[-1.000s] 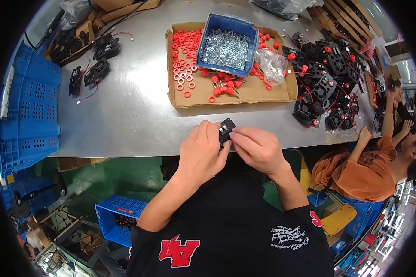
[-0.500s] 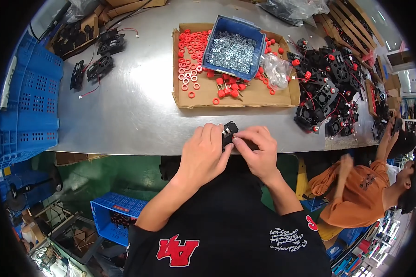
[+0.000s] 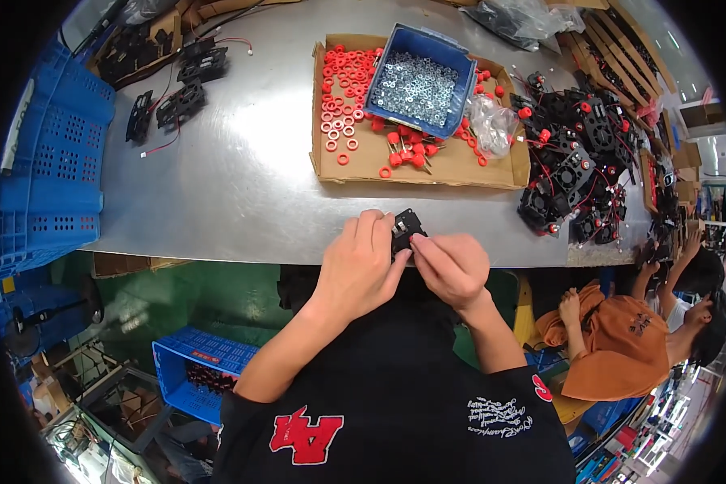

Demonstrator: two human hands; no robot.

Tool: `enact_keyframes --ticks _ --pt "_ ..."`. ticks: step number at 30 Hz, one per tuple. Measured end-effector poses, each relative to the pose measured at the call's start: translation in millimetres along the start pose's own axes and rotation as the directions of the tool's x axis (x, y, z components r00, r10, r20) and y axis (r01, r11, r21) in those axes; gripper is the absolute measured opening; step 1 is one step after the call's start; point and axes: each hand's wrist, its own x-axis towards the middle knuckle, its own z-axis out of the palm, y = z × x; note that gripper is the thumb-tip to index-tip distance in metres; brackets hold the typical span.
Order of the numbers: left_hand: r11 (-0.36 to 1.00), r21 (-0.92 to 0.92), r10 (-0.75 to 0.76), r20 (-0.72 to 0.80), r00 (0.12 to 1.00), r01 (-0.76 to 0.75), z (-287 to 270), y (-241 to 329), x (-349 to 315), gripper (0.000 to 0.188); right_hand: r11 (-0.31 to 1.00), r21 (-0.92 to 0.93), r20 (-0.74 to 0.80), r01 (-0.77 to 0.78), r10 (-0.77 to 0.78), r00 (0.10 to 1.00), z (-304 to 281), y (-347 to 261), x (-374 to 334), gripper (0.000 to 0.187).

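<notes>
L hand (image 3: pixel 359 260) is grasping a small black part (image 3: pixel 406 221), thumb on the near side, fingers along the left; grip's looking firm. R hand (image 3: pixel 455 270) is touching the part's right edge w/ thumb & fingertips drawn close; can't tell if that grip is pinching the part itself or a tiny piece. Part's sitting tilted btwn the hands.

Step in hand: prob. fine fingertip work, L steadying, R working the edge. Next move is likely calling for a steady L hold & small, exact R pressure.

Edges/room: near edge of the surface (image 3: pixel 210 210) is running right under the hands, so a slip could be sending the part to the floor (image 3: pixel 210 294). Beyond, a metal strip is separating hands from the cardboard tray (image 3: pixel 460 173), which is holding red rings (image 3: pixel 349 71), red-capped pieces (image 3: pixel 419 160) & a blue bin (image 3: pixel 415 127). R side's tighter: piled black fan units (image 3: pixel 574 169) are crowding. L side's offering more room, metal stretching to the blue crate (image 3: pixel 52 153), w/ loose black units (image 3: pixel 181 105) lying farther back.
</notes>
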Motion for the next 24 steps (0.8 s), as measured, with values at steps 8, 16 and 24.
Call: enact_keyframes --ticks 8,16,24 --pt "0.998 0.064 -0.003 0.043 0.999 0.000 -1.3 4.3 1.6 0.048 0.999 0.039 -0.011 0.022 -0.022 1.000 -16.2 2.4 7.5 0.031" --pt "0.979 0.203 -0.022 0.121 0.992 -0.003 -2.7 7.4 2.4 0.038 0.822 -0.543 0.276 0.172 -0.019 0.961 11.8 71.2 152.0 0.004" --pt "0.977 0.195 -0.116 0.184 0.976 0.080 -4.4 12.6 3.9 0.035 0.803 -0.542 0.517 0.249 0.085 0.852 36.3 95.9 163.3 0.009"
